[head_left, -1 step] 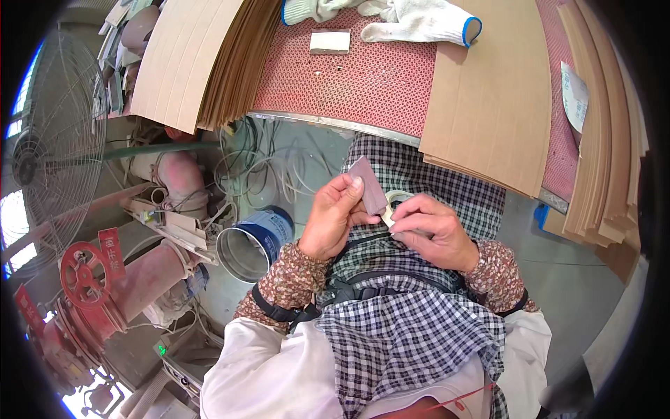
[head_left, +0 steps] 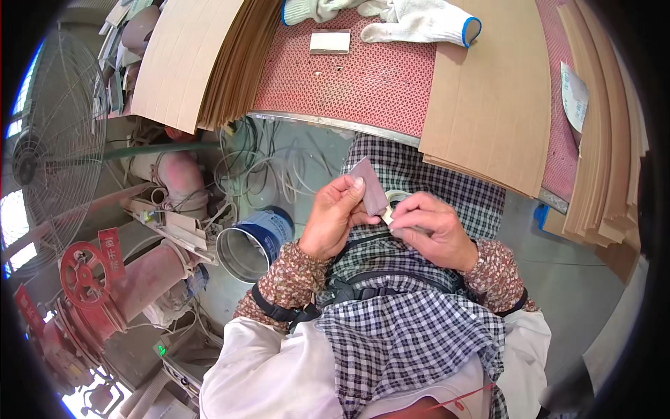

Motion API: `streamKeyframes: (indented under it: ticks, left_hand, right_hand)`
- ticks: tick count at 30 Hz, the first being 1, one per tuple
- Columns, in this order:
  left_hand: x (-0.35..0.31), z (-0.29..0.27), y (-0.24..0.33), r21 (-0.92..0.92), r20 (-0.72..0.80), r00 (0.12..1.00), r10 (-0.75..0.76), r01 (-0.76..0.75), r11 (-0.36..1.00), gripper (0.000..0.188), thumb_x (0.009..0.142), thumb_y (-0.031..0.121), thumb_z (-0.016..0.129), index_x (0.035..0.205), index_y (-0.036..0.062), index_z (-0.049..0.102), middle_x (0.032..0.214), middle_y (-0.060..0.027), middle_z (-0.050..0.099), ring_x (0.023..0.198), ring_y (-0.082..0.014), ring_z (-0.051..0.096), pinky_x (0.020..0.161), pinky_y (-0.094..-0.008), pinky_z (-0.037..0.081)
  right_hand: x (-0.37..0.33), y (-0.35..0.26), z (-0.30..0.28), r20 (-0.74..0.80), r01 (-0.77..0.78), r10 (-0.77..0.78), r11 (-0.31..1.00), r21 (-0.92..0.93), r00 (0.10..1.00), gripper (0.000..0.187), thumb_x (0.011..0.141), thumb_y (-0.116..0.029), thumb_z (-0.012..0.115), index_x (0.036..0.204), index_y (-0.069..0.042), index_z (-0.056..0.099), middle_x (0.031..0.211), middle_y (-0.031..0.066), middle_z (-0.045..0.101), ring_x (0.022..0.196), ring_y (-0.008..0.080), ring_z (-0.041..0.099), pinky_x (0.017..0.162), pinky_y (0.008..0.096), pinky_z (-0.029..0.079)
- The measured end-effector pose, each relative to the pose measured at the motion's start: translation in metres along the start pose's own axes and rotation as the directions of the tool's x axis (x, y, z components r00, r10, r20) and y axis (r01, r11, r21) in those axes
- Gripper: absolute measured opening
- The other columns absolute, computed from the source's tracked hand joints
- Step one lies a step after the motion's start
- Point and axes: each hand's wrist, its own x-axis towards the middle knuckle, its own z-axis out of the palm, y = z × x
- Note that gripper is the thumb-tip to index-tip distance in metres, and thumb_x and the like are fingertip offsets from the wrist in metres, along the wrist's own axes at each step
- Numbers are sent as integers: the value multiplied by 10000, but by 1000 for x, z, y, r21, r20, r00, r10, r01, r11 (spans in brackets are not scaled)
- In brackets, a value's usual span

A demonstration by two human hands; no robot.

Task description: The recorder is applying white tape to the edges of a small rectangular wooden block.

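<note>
**Inspector:** Clock from the hands, nearest first. Findings?

**Assistant:** A chequered apron [head_left: 412, 335] at six o'clock. Above its lap, the left hand [head_left: 329, 218] has its fingers closed in a pinch on a thin mauve plate [head_left: 370, 188], thumb on the face; the plate is tilted, upper corner toward eleven. The right hand [head_left: 438, 229] has its fingers almost closed at the plate's lower end, apparently pinching a pale strip [head_left: 386, 216]. A cream ring [head_left: 398, 195], probably a tape roll, shows just beyond, partly hidden.

**Inspector:** Step in hand?

**Assistant:** Judged to be working the strip at the plate's lower end. Whether strip and ring are joined, I cannot tell.

**Inspector:** Next move calls for?

**Assistant:** In my judgement, a steady left pinch and fine right-hand control at that edge.

**Inspector:** Farther out?

**Assistant:** An open blue metal bucket [head_left: 271, 227] at nine. At twelve, a red-covered tabletop [head_left: 300, 91]; stacked cardboard sheets [head_left: 485, 105] at one; near twelve, a small white-faced block [head_left: 330, 42], then blue-cuffed white gloves [head_left: 412, 21].
</note>
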Motion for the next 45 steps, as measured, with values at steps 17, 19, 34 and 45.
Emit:
streamKeyframes:
  ticks: [17,19,34,45]
  left_hand:
    - [9,0,-22,147,-156,962,225,-202,968,208,1005,154,653,1086,-25,583,979,-117,719,842,-158,717,704,-277,634]
    - [10,1,-24,172,-159,962,222,-195,966,217,1010,149,642,1106,-32,570,1005,-130,717,841,-168,721,699,-281,636]
    - [4,3,-25,162,-65,986,153,-141,977,300,1054,169,555,1250,-37,457,1057,-223,700,887,-265,750,751,-303,649]
    - [0,8,-25,133,-10,994,106,-103,986,330,989,-34,576,1276,-51,414,1111,-229,678,976,-278,728,840,-327,641]
  right_hand:
    - [7,12,21,-130,-11,-15,981,-193,991,135,834,-35,753,969,-41,752,896,73,682,816,246,634,699,345,515]
    - [5,13,23,-136,-9,-18,980,-201,991,138,841,-27,742,978,-32,743,885,84,682,803,258,633,693,350,513]
    - [-13,1,-9,32,-26,35,965,-261,999,293,851,-79,747,1136,-33,694,1083,114,677,930,260,686,756,342,565]
    - [-13,11,-5,63,-13,29,969,-246,998,155,865,-57,714,1011,-20,680,1012,109,661,904,290,681,747,366,554]
